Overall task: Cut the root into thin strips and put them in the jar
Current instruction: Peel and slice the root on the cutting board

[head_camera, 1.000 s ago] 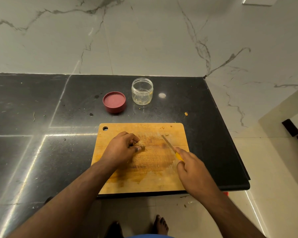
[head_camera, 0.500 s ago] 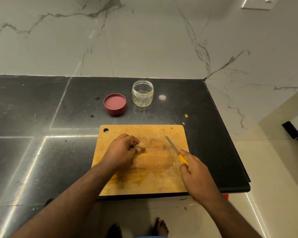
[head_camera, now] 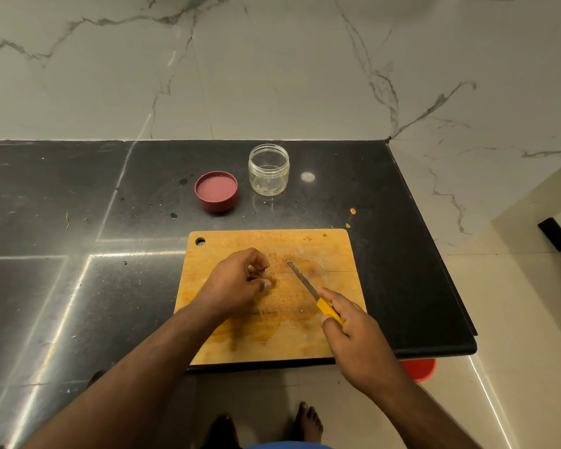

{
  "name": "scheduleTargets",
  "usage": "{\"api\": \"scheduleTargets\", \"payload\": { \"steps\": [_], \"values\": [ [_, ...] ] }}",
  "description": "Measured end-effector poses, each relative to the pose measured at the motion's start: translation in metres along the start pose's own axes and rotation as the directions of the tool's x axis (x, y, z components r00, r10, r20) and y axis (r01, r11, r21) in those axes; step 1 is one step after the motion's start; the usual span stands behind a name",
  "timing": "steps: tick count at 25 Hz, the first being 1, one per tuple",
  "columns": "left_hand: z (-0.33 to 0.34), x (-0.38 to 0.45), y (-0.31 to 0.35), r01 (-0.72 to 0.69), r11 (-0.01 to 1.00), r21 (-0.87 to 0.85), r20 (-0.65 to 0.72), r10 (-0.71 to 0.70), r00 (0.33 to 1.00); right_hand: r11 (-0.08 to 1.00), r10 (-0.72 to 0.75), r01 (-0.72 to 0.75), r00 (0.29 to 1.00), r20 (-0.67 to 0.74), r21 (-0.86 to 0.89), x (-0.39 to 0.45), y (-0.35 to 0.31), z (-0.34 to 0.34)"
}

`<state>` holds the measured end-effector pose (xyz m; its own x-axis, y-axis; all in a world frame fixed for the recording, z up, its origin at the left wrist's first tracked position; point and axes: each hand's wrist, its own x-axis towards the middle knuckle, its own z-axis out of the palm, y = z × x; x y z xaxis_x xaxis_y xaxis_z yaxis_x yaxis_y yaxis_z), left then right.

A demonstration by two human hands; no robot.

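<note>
Left hand point(head_camera: 237, 283) pinches small brown root point(head_camera: 267, 274) on wooden cutting board point(head_camera: 266, 335); right hand point(head_camera: 353, 328) grips yellow-handled serrated knife point(head_camera: 311, 291), just right of root.

Location: home kitchen, my own work spot. Evidence: black polished stone desk point(head_camera: 78, 196) against a white veined marble wall point(head_camera: 272, 66); 1 stained wooden cutting board point(head_camera: 266, 244) at the desk's front edge; cream tiled floor point(head_camera: 515, 303) below; my 2 bare feet point(head_camera: 310, 422) on it.
</note>
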<state>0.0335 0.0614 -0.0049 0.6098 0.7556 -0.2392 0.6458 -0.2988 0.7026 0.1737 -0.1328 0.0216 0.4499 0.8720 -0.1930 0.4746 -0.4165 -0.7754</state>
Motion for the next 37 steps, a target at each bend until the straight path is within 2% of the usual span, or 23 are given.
{"api": "scheduleTargets", "payload": {
  "steps": [5, 11, 16, 17, 19, 21, 22, 25, 31, 37],
  "values": [
    [-0.002, -0.004, -0.005, 0.072, 0.988, -0.134, 0.002, -0.073, 0.997, 1.0, 0.009, -0.009, 1.0, 0.015, 0.007, -0.001, 0.001, 0.001],
    [-0.007, -0.005, -0.006, 0.05, 0.982, -0.182, 0.004, -0.05, 0.999, 1.0, 0.017, -0.017, 0.999, 0.034, 0.008, -0.002, -0.001, 0.001],
    [-0.032, 0.017, 0.011, 0.015, 1.0, -0.008, 0.262, -0.012, 0.965, 1.0, 0.024, -0.023, 0.998, 0.066, -0.015, 0.001, -0.003, 0.004],
    [-0.033, 0.021, 0.014, 0.006, 1.0, 0.017, 0.277, -0.01, 0.961, 1.0, 0.021, -0.019, 0.997, 0.08, -0.023, 0.001, -0.004, 0.007],
    [-0.028, 0.028, 0.017, 0.0, 0.998, 0.058, 0.182, -0.01, 0.983, 0.999, 0.029, -0.025, 0.995, 0.101, -0.038, 0.0, -0.005, 0.009],
    [-0.021, 0.026, 0.017, 0.06, 0.994, 0.088, 0.052, -0.064, 0.997, 0.998, 0.04, -0.035, 0.994, 0.103, -0.048, -0.001, -0.005, 0.009],
    [-0.018, 0.023, 0.018, 0.097, 0.992, 0.083, 0.033, -0.1, 0.994, 0.998, 0.041, -0.036, 0.994, 0.103, -0.052, -0.002, -0.005, 0.008],
    [-0.011, 0.014, 0.017, 0.137, 0.99, 0.026, 0.121, -0.14, 0.983, 0.998, 0.034, -0.027, 0.992, 0.119, -0.062, -0.004, -0.005, 0.006],
    [-0.01, 0.014, 0.019, 0.118, 0.992, 0.052, 0.126, -0.124, 0.984, 0.997, 0.009, -0.005, 0.998, 0.058, -0.073, 0.001, -0.009, -0.005],
    [-0.007, 0.014, 0.022, 0.116, 0.993, 0.006, 0.126, -0.116, 0.985, 0.99, -0.038, 0.052, 0.993, 0.109, -0.131, 0.01, -0.025, 0.003]
  ]
}}
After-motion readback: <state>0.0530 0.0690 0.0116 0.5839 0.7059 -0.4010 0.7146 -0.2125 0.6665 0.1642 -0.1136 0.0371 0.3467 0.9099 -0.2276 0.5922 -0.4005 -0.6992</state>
